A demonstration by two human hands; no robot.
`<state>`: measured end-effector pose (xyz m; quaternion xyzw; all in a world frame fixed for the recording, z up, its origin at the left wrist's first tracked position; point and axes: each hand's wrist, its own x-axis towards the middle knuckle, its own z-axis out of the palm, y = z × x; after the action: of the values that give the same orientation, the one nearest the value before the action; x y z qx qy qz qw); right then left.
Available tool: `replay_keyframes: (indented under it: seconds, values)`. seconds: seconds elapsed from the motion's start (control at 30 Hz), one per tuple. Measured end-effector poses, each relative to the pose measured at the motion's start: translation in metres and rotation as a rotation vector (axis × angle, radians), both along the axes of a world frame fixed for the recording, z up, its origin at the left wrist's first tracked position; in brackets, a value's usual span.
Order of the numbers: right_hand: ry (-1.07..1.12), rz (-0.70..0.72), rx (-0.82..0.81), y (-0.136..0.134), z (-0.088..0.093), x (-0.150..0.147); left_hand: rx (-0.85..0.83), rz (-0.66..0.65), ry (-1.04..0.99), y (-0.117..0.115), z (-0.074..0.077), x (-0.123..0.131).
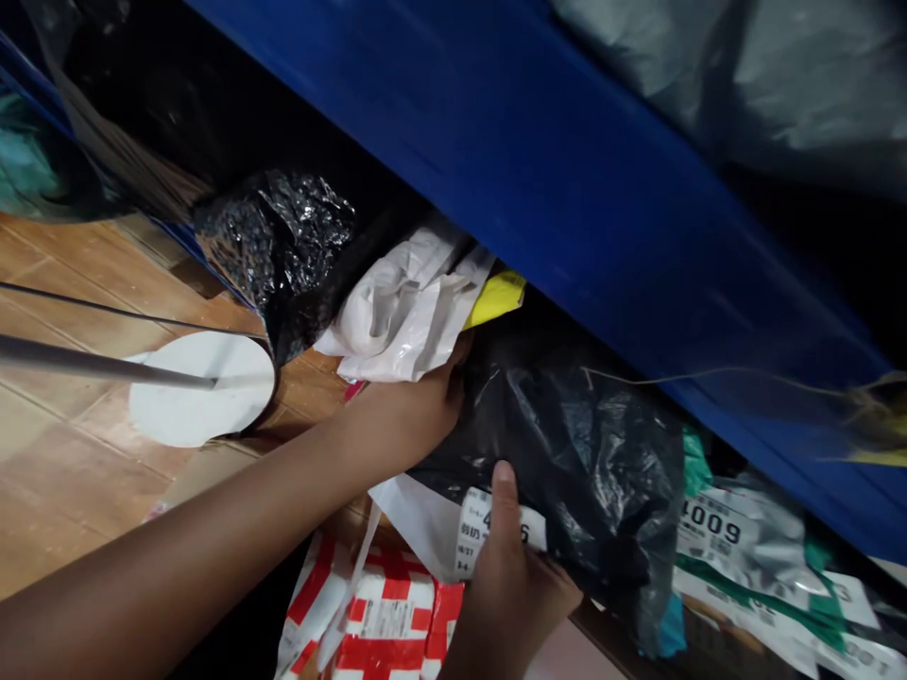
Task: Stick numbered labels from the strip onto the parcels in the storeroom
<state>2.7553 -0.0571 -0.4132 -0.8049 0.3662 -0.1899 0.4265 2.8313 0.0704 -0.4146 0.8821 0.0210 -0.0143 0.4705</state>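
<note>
A large black plastic parcel (581,444) lies on the lower shelf under a blue beam. My right hand (506,576) grips its lower edge, with the thumb pressed on the white printed label (473,529). My left hand (411,406) reaches in from the lower left and closes on the parcel's upper left edge. Its fingertips are tucked out of sight beneath a crumpled white plastic parcel (403,312). A yellow packet (498,297) pokes out behind the white one.
A blue shelf beam (539,170) runs diagonally overhead. A crinkled black bag (280,241) sits to the left. Grey-green labelled parcels (744,538) lie to the right and a red-and-white parcel (389,614) below. A round white base (202,387) with a metal pole stands on the wooden floor.
</note>
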Motion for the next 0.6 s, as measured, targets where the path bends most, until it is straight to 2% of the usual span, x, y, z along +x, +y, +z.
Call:
replay_keyframes:
  seconds: [0.07,0.23,0.37,0.47,0.6]
  values:
    - [-0.027,-0.05,0.031,0.005,-0.003,0.003,0.006,-0.01,-0.014,0.0,-0.002,-0.001]
    - [-0.146,-0.03,0.089,0.006,-0.013,0.001,0.003,-0.035,-0.004,0.0,-0.003,0.0]
    - [-0.163,-0.169,0.137,0.017,-0.002,0.007,-0.084,-0.005,0.001,0.0,0.0,0.001]
    - [-0.114,-0.243,0.191,0.023,0.006,0.011,-0.098,-0.03,-0.012,0.0,0.001,0.001]
    - [-0.046,-0.216,0.176,0.015,0.003,0.006,-0.049,-0.017,-0.01,-0.001,0.003,0.003]
